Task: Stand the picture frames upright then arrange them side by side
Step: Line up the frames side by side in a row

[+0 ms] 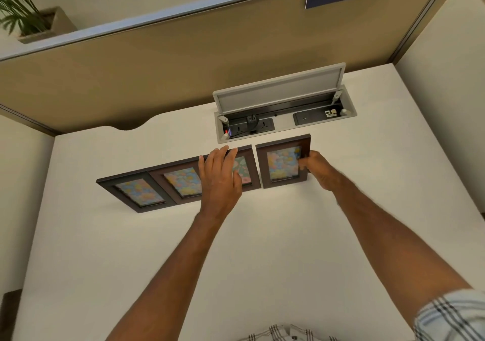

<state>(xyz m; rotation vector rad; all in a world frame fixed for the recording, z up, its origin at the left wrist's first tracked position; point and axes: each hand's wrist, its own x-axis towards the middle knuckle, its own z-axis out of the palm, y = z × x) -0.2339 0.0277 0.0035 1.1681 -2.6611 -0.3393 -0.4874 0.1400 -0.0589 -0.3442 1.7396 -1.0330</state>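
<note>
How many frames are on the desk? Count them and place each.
4, in a row: the left frame, the second frame, the third frame under the left hand, the fourth frame held by the right hand.

Four dark brown wooden picture frames with pastel flower prints stand upright in a row. The rightmost frame (pixel 283 161) is just left of the right hand (pixel 316 168), a narrow gap apart from the third frame (pixel 246 167), which is partly behind the left hand (pixel 219 180). The second frame (pixel 181 182) and the first frame (pixel 131 192) stand touching, left of that hand.
</note>
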